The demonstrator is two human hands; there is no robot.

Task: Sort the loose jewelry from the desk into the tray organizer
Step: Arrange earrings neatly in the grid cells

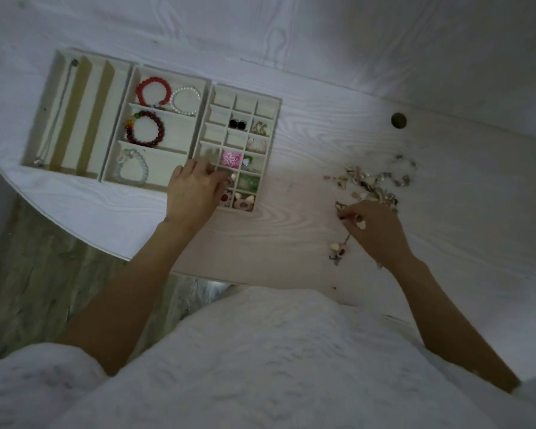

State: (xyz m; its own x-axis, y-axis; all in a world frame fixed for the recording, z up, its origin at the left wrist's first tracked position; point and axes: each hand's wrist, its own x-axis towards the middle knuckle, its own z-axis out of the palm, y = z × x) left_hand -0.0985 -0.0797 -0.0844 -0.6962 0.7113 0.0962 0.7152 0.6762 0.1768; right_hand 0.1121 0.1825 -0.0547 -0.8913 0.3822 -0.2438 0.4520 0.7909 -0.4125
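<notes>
Three trays [270, 102], four bracelets [153, 91], one jewelry pile [373, 181].

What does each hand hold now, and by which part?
The right hand pinches a small dangling jewelry piece by its upper end. The left hand reaches into the small-compartment tray; whether its fingers hold anything cannot be told.

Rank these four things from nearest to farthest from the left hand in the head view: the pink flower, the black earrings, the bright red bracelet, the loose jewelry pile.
From the left hand:
1. Pink flower, in the grid tray beside the fingertips.
2. Black earrings, farther back in that tray.
3. Bright red bracelet, middle tray, back compartment.
4. Loose jewelry pile, on the desk by the right hand.
</notes>
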